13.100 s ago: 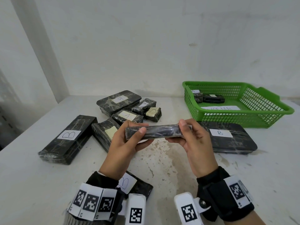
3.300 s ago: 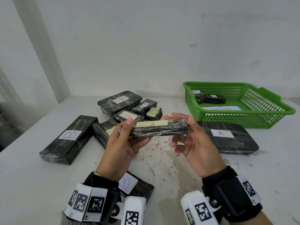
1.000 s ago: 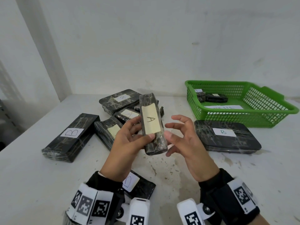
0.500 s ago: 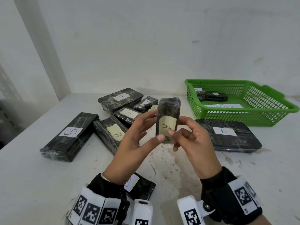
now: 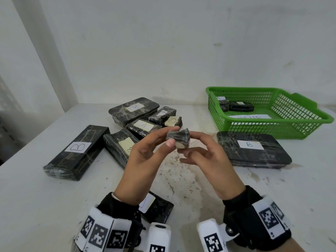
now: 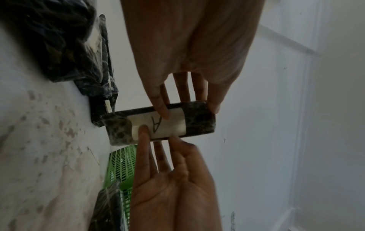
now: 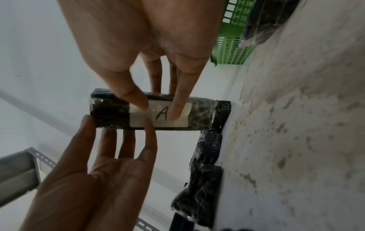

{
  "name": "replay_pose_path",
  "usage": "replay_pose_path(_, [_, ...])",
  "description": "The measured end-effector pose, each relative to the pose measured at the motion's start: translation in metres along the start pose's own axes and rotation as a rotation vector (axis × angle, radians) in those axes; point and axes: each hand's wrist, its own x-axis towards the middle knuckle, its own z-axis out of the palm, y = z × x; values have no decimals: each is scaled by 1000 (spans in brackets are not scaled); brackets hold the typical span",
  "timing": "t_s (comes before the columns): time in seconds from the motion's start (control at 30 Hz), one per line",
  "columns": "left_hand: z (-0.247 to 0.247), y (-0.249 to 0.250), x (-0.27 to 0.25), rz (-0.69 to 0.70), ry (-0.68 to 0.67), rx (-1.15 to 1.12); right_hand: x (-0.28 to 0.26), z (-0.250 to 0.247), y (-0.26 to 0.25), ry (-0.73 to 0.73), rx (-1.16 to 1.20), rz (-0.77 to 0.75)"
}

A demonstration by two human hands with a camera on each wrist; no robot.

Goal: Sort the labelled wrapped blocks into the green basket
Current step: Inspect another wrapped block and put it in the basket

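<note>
- Hands meet in mid-air above the white table, both holding one wrapped block between them.
- Left hand pinches the block, thumb on the labelled face and fingers curled behind it; the wrist view shows the thumb tip lying across the pale label marked "A".
- Right hand pinches the same block from the other side, thumb and forefinger on the label face, the other fingers behind.
- From the head view the block points end-on away from the person, so only its near end shows between the fingertips.
- Green basket stands on the table well beyond and to the outside of the right hand; two small wrapped blocks lie in its far corner.
- Flat block labelled "B" lies just beyond the right hand, in front of the basket.
- Cluster of wrapped blocks lies beyond the left hand, and a long block marked "B" lies farther to that hand's outer side.
- Another labelled block lies under the left wrist.
</note>
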Motion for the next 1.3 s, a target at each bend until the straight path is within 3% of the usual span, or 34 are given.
replay_pose_path(0.13, [0,-3,0,19,-23,25,1,-3,-5,-109,273,25])
replay_pose_path(0.43, [-1,-9,-2,-13,-5,-9,2,-2,2,61,98,-100])
replay_pose_path(0.6, [2,-11,-1,-26,58,-39,1,-2,2,25,131,-70])
replay_pose_path(0.9, [0,-11,-1,-31,41,-27,-2,1,0,90,29,-112])
replay_pose_path(1.3, [2,-6,-1,-21,19,-97,-4,1,0,71,103,-86])
